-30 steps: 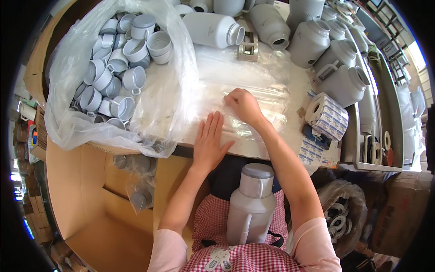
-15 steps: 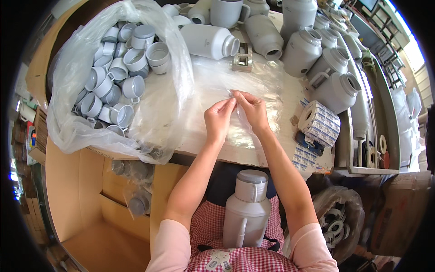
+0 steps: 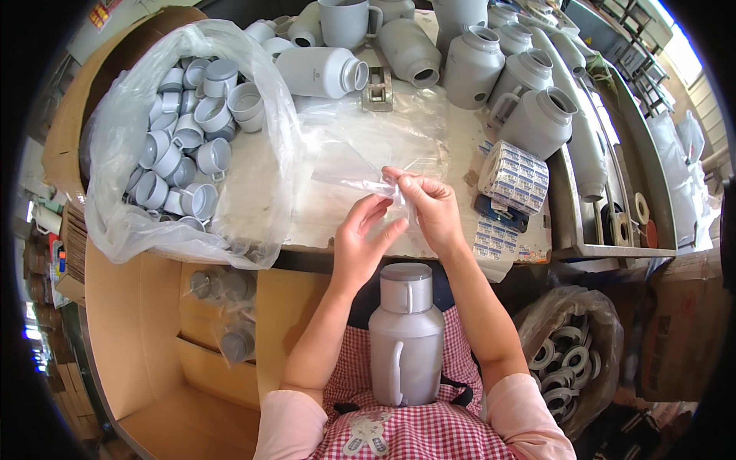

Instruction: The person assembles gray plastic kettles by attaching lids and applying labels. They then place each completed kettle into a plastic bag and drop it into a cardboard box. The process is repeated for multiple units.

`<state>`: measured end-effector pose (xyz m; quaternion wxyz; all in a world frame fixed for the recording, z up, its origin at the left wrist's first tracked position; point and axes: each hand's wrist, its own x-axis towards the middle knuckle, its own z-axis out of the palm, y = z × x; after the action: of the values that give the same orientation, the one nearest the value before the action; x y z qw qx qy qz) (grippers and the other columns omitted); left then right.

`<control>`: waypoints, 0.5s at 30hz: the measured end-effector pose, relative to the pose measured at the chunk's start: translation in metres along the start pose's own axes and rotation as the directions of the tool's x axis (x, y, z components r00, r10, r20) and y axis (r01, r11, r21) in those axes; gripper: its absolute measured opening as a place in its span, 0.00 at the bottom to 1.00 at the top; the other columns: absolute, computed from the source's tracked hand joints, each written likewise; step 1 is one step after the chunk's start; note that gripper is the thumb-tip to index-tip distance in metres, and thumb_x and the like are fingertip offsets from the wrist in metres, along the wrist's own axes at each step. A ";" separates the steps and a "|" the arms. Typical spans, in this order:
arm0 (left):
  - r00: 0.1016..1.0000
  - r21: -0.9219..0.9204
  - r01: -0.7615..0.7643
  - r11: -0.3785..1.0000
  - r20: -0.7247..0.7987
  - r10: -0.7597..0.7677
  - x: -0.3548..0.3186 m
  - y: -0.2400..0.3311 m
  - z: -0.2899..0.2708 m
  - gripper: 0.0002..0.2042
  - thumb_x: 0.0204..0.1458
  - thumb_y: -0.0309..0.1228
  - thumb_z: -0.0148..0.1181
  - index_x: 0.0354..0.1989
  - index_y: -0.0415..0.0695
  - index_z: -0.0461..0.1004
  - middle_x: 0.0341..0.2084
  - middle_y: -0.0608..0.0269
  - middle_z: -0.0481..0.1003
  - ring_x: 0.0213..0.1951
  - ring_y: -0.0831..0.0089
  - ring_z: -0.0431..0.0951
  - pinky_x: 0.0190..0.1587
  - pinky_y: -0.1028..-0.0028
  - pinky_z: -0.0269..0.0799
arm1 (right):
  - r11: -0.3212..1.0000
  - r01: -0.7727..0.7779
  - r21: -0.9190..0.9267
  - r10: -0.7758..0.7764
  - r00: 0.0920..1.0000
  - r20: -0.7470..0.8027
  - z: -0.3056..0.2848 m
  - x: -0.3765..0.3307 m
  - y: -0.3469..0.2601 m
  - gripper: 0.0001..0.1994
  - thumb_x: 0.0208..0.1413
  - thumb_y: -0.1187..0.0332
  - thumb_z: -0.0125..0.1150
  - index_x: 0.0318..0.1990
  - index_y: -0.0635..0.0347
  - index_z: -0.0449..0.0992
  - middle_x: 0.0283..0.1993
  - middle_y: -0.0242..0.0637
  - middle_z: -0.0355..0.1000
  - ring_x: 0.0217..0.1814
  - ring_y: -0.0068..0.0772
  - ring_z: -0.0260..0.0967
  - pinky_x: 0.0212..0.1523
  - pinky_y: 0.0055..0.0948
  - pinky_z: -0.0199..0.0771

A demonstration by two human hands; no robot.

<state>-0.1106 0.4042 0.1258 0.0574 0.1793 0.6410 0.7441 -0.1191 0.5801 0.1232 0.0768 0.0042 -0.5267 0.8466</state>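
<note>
A clear plastic bag (image 3: 349, 182) hangs over the table in front of me, its edge pinched between the thumb and fingers of my right hand (image 3: 433, 207). Just left of it, my left hand (image 3: 366, 236) has its thumb and fingers apart, close to the bag's edge; whether it touches the film I cannot tell. On my lap, between my forearms, stands a grey jug-shaped flask (image 3: 405, 345) with a side handle and a cup lid on top.
A big plastic liner (image 3: 287, 153) at left holds several grey cups (image 3: 211, 113). Grey flask bodies (image 3: 475, 67) crowd the table's back and right. A label roll (image 3: 515, 176) sits at right. Below are an open carton (image 3: 130, 330) and a bag of rings (image 3: 567, 356).
My left hand has let go of its pinch, dropped lower and spread its fingers. My right hand still pinches the plastic bag, whose film now spreads to the left.
</note>
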 end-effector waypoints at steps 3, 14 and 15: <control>0.976 -0.170 0.139 0.976 -0.143 -0.164 0.001 -0.001 0.014 0.17 0.62 0.27 0.68 0.56 0.31 0.78 0.51 0.54 0.82 0.56 0.69 0.81 0.65 0.68 0.72 | 0.990 0.062 -0.129 -0.068 0.997 -0.041 0.016 -0.011 -0.003 0.11 0.66 0.67 0.67 0.49 0.64 0.87 0.55 0.42 0.83 0.55 0.27 0.77 0.59 0.30 0.74; 0.977 -0.681 0.212 0.701 0.132 -0.167 -0.018 -0.033 -0.067 0.12 0.73 0.34 0.50 0.39 0.43 0.75 0.19 0.73 0.68 0.23 0.84 0.66 0.28 0.81 0.61 | 0.902 -0.429 0.041 0.424 0.901 0.086 -0.052 -0.014 -0.024 0.27 0.74 0.43 0.49 0.32 0.56 0.76 0.18 0.25 0.62 0.17 0.21 0.54 0.22 0.27 0.58; 0.968 -0.279 0.221 0.935 -0.052 -0.245 -0.029 -0.041 -0.072 0.13 0.74 0.35 0.50 0.36 0.43 0.74 0.19 0.72 0.68 0.23 0.84 0.66 0.28 0.80 0.61 | 0.729 -0.426 -0.535 0.416 0.897 -0.147 -0.062 -0.026 -0.023 0.29 0.74 0.43 0.47 0.28 0.57 0.75 0.19 0.25 0.61 0.18 0.21 0.52 0.22 0.28 0.56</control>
<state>-0.1144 0.3350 0.0717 0.1415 0.0603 0.5519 0.8196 -0.0857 0.6421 0.1134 -0.1146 -0.1451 -0.7353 0.6520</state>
